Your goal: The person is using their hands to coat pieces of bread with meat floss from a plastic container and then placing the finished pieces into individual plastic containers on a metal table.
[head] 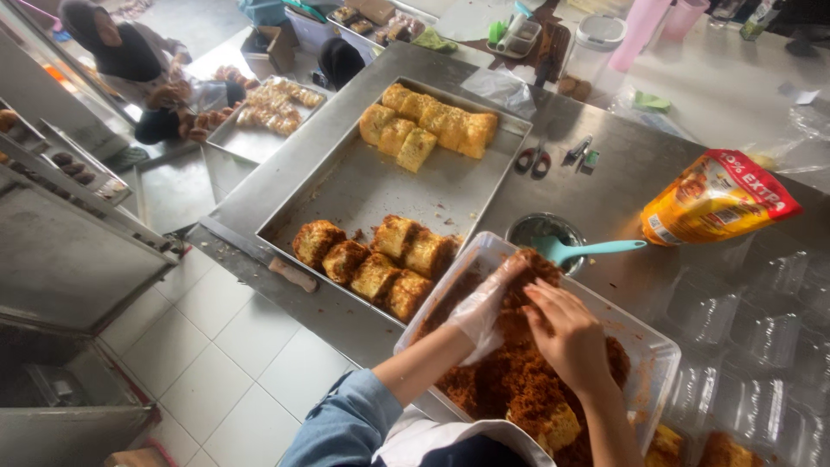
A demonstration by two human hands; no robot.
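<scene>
**Crumb tub and coated cake pieces at the counter's near edge**

A clear rectangular plastic tub [644, 346] sits at the near edge of the steel counter [605, 186], one corner overhanging it. Reddish-brown shredded crumbs [510, 380] fill it in a loose heap. A yellow cake piece [560, 425] lies half buried near the tub's near end, crumbs clinging to its sides.

A thin, glossy plastic glove covers the left hand [484, 303] at six o'clock from the dull, brushed metal tray [380, 186], beside rough brown crumbs [510, 380].
</scene>
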